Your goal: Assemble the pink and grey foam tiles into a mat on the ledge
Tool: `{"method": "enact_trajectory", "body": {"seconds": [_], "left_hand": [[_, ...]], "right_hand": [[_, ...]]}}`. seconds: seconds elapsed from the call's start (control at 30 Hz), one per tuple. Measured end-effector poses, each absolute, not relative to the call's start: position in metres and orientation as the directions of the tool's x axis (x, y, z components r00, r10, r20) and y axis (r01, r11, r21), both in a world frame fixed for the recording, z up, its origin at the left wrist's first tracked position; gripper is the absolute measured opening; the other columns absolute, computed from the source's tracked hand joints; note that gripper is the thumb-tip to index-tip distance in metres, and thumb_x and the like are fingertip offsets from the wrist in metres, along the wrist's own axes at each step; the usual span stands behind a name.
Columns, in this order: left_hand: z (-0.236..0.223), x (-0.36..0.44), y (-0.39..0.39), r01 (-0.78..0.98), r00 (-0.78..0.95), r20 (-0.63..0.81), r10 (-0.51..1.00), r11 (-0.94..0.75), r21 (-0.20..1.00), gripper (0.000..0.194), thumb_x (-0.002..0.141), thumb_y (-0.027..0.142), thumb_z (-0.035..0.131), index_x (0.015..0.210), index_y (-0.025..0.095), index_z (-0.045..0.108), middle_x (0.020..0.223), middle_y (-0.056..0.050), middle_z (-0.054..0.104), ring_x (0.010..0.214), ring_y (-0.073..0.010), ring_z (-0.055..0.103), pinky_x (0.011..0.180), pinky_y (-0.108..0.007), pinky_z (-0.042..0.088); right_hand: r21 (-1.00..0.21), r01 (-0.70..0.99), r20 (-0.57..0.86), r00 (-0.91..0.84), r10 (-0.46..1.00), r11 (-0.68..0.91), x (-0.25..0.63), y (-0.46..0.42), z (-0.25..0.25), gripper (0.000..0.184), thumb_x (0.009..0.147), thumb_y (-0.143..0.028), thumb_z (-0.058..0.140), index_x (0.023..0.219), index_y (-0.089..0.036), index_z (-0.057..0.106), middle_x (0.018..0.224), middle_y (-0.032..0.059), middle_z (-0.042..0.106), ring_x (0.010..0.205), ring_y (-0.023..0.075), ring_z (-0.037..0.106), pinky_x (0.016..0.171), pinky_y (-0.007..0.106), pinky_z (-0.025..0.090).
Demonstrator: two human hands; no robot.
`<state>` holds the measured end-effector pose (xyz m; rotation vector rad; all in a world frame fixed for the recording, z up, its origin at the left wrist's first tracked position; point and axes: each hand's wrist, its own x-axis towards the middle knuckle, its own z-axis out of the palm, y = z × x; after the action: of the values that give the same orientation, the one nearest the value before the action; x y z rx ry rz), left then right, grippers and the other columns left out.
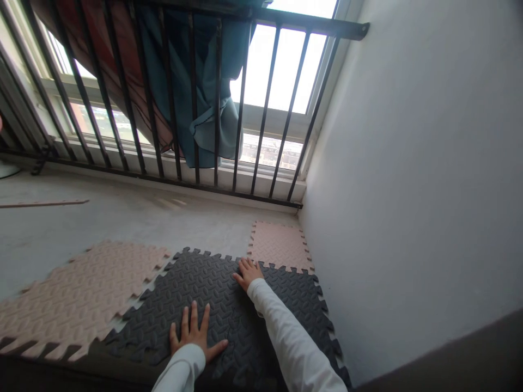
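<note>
My left hand (pixel 195 336) lies flat with its fingers spread on a dark grey foam puzzle mat (pixel 212 294) on the floor. Further out, my right hand (pixel 248 273) is also open, palm down near the mat's far edge, where it meets a small pink foam mat (pixel 280 246) in the corner. A larger pink foam mat (pixel 81 294) lies to the left, touching the grey one's jagged edge. Both arms wear white sleeves.
A black metal railing (pixel 196 136) runs along the window at the back, with blue and red cloth (pixel 192 71) hanging behind it. A white wall (pixel 408 190) closes the right side. Bare concrete floor (pixel 122 218) lies beyond the mats, with a thin strip (pixel 44 203) at left.
</note>
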<state>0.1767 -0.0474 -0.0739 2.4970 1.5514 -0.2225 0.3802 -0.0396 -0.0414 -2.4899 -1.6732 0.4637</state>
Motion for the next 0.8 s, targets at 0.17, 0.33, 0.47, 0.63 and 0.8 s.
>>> {"method": "enact_trajectory", "body": {"seconds": [0.17,0.33,0.47,0.63,0.8], "left_hand": [[-0.071,0.178,-0.048,0.902,0.432,-0.252,0.866,-0.421,0.097,0.092,0.051,0.07,0.042,0.13,0.027,0.021,0.143,-0.008,0.006,0.13,-0.0292,-0.001,0.099,-0.053,-0.005],[-0.061,0.178,-0.049,0.899,0.438,-0.291,0.851,-0.421,0.122,0.093,0.051,0.069,0.042,0.131,0.027,0.019,0.143,-0.008,0.003,0.13,-0.0287,-0.004,0.098,-0.053,-0.005],[-0.053,0.178,-0.047,0.897,0.441,-0.356,0.824,-0.417,0.145,0.096,0.049,0.066,0.048,0.131,0.029,0.017,0.143,-0.007,0.0,0.13,-0.0275,-0.006,0.099,-0.053,-0.006],[-0.049,0.165,-0.033,0.866,0.464,-0.265,0.845,-0.37,0.337,0.085,0.06,0.049,0.049,0.133,0.022,0.016,0.143,-0.008,0.013,0.13,-0.0213,0.012,0.103,-0.043,0.009],[-0.039,0.106,0.002,0.912,0.091,0.124,0.988,-0.133,0.389,0.055,0.075,0.028,0.032,0.124,0.003,0.032,0.126,-0.016,0.038,0.118,-0.0196,0.034,0.098,-0.028,0.024]], "right_hand": [[-0.277,0.857,-0.227,0.38,0.897,-0.434,0.379,-0.046,-0.04,0.064,0.078,-0.052,0.028,0.131,-0.016,0.022,0.141,0.0083,0.018,0.129,0.0222,0.014,0.103,0.044,0.017],[-0.222,0.857,-0.282,0.401,0.872,-0.465,0.392,-0.076,-0.029,0.059,0.074,-0.041,0.044,0.127,-0.017,0.033,0.138,0.0075,0.026,0.127,0.0227,0.019,0.103,0.041,0.018],[-0.302,0.79,-0.181,0.502,0.845,-0.534,0.399,-0.119,-0.015,0.047,0.076,-0.029,0.041,0.12,-0.014,0.044,0.13,0.0079,0.039,0.119,0.0153,0.036,0.101,0.027,0.026],[-0.318,0.778,-0.183,0.511,0.84,-0.542,0.387,-0.189,-0.023,0.046,0.073,-0.027,0.043,0.117,-0.014,0.048,0.127,0.0088,0.044,0.118,0.0154,0.038,0.101,0.026,0.028],[-0.177,0.753,-0.284,0.577,0.766,-0.633,0.374,-0.243,-0.033,0.054,0.068,-0.027,0.049,0.121,-0.018,0.044,0.134,0.0088,0.033,0.122,0.019,0.031,0.101,0.028,0.027]]}}
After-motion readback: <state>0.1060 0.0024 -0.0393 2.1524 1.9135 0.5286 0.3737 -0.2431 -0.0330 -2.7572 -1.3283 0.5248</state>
